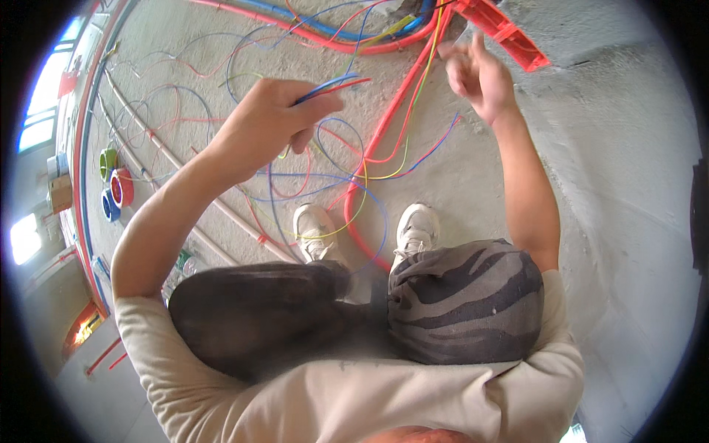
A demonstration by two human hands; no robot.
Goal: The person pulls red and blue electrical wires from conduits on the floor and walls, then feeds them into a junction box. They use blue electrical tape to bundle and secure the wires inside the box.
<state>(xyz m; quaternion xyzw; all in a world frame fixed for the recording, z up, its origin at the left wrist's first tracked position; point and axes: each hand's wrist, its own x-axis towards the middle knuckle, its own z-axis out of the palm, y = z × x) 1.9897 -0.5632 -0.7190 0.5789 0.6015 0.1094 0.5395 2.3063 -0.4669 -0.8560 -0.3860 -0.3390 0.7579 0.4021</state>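
My left hand (273, 122) is closed around the ends of several electrical wires (336, 83), blue and red, whose tips stick out to the right past the fingers. Up at the right, my right hand (481, 80) has its thumb raised apart from the index finger, the other fingers partly curled, and nothing visible in it. Just left of its fingertips, a yellow-green wire (419, 90) runs alongside a red conduit (391, 111). Above that hand lies a red plastic box (504, 33) against the wall's foot. Another pair of wire ends, blue and red (443, 138), rests lower down, untouched.
Loose loops of wire (281, 177) spread over the concrete floor around my shoes (416, 225). Green, red and blue wire coils (122, 187) stand at the left near pale pipes (177, 162). A grey wall (628, 148) rises on the right. Plastic bottles (188, 262) sit beside my left knee.
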